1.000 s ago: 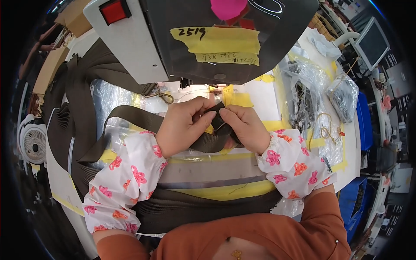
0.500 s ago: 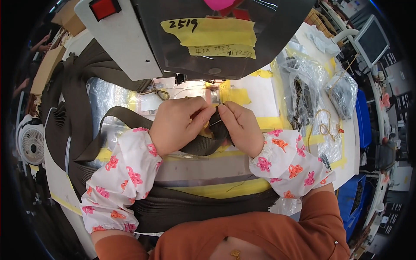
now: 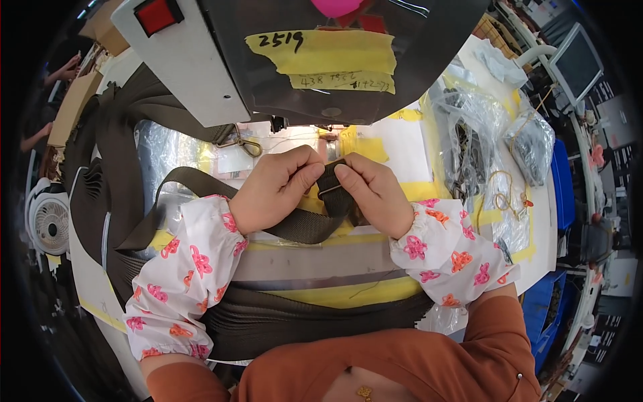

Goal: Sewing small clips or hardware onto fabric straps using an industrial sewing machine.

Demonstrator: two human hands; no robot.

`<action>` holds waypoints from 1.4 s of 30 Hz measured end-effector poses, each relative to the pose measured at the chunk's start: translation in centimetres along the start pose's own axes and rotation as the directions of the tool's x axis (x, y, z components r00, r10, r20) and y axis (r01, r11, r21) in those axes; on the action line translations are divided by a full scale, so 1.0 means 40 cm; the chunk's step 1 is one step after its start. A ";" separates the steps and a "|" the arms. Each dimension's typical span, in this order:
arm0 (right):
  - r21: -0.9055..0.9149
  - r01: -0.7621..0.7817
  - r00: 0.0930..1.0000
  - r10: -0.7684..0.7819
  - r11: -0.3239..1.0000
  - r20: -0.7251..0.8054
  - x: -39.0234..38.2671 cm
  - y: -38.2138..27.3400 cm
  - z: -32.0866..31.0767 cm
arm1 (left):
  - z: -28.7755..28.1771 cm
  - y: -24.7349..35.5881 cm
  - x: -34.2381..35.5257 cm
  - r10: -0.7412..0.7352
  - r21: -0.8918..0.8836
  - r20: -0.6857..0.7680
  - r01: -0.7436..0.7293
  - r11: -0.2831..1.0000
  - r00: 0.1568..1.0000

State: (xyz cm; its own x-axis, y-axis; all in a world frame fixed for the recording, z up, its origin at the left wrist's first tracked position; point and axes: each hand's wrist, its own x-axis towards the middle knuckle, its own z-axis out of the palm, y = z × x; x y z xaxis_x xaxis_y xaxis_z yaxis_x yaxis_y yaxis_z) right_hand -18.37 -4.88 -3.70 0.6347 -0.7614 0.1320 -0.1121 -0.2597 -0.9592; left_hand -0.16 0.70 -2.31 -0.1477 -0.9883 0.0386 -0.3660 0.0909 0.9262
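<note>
A dark olive webbing strap (image 3: 307,229) loops up between my two hands, with a thin metal slider buckle (image 3: 329,191) across it. My left hand (image 3: 278,187) is closed, thumb and forefinger pinching at the left edge of the strap near the buckle. On the other side, my right hand (image 3: 376,194) pinches the strap with its thumb over the webbing, just right of the buckle. From my left hand the strap runs left in a loose curve. Beyond that hand lies a brass-coloured snap hook (image 3: 250,147). My curled fingertips are partly hidden.
Just ahead, a grey sewing machine head (image 3: 321,80) with yellow tape and a red switch (image 3: 157,15) overhangs the table. Bundled webbing (image 3: 321,328) lies along the near edge and left side. Plastic bags of hardware (image 3: 462,147) lie at right. A small white fan (image 3: 50,218) stands far left.
My hands have moved slightly apart, the left one leftward and the right one a little rightward. More of the strap and its slider buckle now shows between them.
</note>
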 end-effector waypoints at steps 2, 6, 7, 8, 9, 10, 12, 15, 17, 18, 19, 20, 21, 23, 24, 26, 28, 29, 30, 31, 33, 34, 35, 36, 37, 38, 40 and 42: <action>0.020 -0.051 0.995 0.049 0.999 0.091 0.005 -0.003 -0.009 | -0.007 -0.002 0.001 0.021 0.009 0.007 -0.021 1.000 1.000; 0.051 -0.065 0.995 0.061 0.997 0.074 0.003 0.011 -0.006 | -0.009 -0.017 0.002 -0.029 -0.128 0.025 0.032 0.991 0.999; 0.000 -0.064 0.996 0.064 0.998 0.060 0.004 0.017 -0.006 | -0.003 -0.006 0.001 -0.030 -0.126 0.026 0.033 0.991 0.999; 0.000 -0.069 0.996 0.069 0.998 0.053 0.009 0.017 -0.009 | 0.009 0.016 0.005 0.206 0.155 -0.159 -0.181 0.971 0.966; 0.147 -0.150 0.988 0.152 0.978 0.003 0.018 0.016 -0.011 | 0.017 0.040 0.004 0.465 0.450 -0.261 -0.319 0.834 0.846; 0.294 -0.211 0.972 0.233 0.932 -0.041 0.026 0.011 -0.019 | 0.017 0.081 -0.010 0.681 0.502 -0.074 -0.563 0.657 0.729; 0.531 -0.263 0.948 0.317 0.805 -0.011 0.048 0.016 -0.017 | 0.060 0.087 -0.050 0.798 0.451 0.054 -0.727 0.517 0.601; 0.667 -0.509 0.844 0.468 0.544 0.262 0.061 -0.057 -0.058 | 0.075 0.025 -0.047 0.586 0.409 0.204 -0.612 0.677 0.784; 0.658 -0.555 0.809 0.513 0.509 0.286 0.053 -0.048 -0.063 | 0.046 -0.009 -0.013 0.374 0.639 -0.013 -0.280 0.716 0.927; 0.643 -0.602 0.772 0.552 0.474 0.315 0.050 -0.044 -0.062 | 0.038 -0.022 -0.006 0.373 0.638 -0.006 -0.284 0.716 0.928; 0.650 -0.600 0.771 0.555 0.466 0.314 0.049 -0.043 -0.058 | 0.029 -0.031 -0.002 0.372 0.444 -0.087 -0.299 0.845 0.924; 0.613 -0.637 0.752 0.549 0.466 0.365 0.050 -0.045 -0.055 | 0.023 -0.033 -0.001 0.349 0.225 -0.165 -0.310 0.924 0.922; 0.575 -0.672 0.731 0.543 0.467 0.414 0.051 -0.042 -0.053 | 0.012 -0.029 -0.007 0.403 0.436 -0.060 -0.339 0.834 0.913; 0.574 -0.684 0.723 0.527 0.451 0.447 0.050 -0.023 -0.063 | 0.006 -0.010 -0.009 0.382 0.518 -0.002 -0.326 0.791 0.924; 0.562 -0.696 0.715 0.503 0.446 0.486 0.049 -0.013 -0.068 | 0.007 -0.010 -0.010 0.363 0.603 0.041 -0.313 0.734 0.931; 0.557 -0.711 0.702 0.479 0.429 0.528 0.051 -0.008 -0.086 | 0.003 -0.039 -0.010 0.392 0.633 0.063 -0.341 0.695 0.918; 0.550 -0.728 0.686 0.448 0.410 0.574 0.045 -0.008 -0.086 | -0.002 -0.046 -0.010 0.562 0.820 0.199 -0.450 0.354 0.803; 0.589 -0.631 0.775 0.432 0.505 0.461 0.042 -0.011 -0.079 | -0.003 -0.043 0.002 0.553 0.819 0.204 -0.450 0.356 0.808; 0.609 -0.525 0.850 0.401 0.594 0.341 0.041 -0.009 -0.072 | -0.002 -0.035 0.021 0.557 0.869 0.177 -0.395 0.299 0.811; 0.727 -0.408 0.904 0.353 0.552 0.240 0.032 0.005 -0.073 | 0.006 -0.026 0.037 0.571 0.906 0.155 -0.347 0.244 0.806; 0.528 -0.255 0.964 0.257 0.810 0.072 0.012 0.008 -0.062 | 0.014 -0.032 0.047 0.534 0.895 0.115 -0.321 0.311 0.838; 0.245 -0.089 0.993 0.104 0.965 -0.048 0.007 0.009 -0.050 | 0.020 -0.035 0.051 0.493 0.884 0.071 -0.284 0.371 0.867; 0.098 -0.006 0.988 0.021 0.995 -0.153 0.012 0.030 -0.040 | 0.024 -0.029 0.055 0.518 0.874 0.096 -0.321 0.364 0.850; 0.103 -0.018 0.986 0.034 0.995 -0.163 0.022 0.038 -0.044 | 0.028 -0.024 0.056 0.513 0.868 0.107 -0.332 0.370 0.852; -0.081 -0.004 0.989 -0.008 0.997 -0.145 0.038 0.041 -0.048 | 0.025 -0.018 0.052 0.497 0.886 0.141 -0.333 0.323 0.856; -0.269 0.012 0.991 -0.046 0.963 -0.122 0.049 0.040 -0.056 | 0.026 -0.015 0.049 0.486 0.899 0.174 -0.339 0.277 0.857; -0.241 0.023 0.996 -0.045 0.970 -0.083 0.067 0.042 -0.074 | 0.032 -0.026 0.046 0.468 0.864 0.151 -0.347 0.365 0.870; -0.215 0.041 0.998 -0.050 0.976 -0.038 0.081 0.041 -0.089 | 0.031 -0.029 0.043 0.449 0.826 0.123 -0.343 0.448 0.885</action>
State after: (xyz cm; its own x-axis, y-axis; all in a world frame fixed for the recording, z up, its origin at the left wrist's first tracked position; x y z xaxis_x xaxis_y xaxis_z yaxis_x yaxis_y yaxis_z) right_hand -19.22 -9.91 -3.93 0.6102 -0.7694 0.1889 -0.2479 -0.4119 -0.8768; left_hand -1.12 -0.97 -3.79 -0.4084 -0.8186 0.4039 -0.8721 0.4806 0.0922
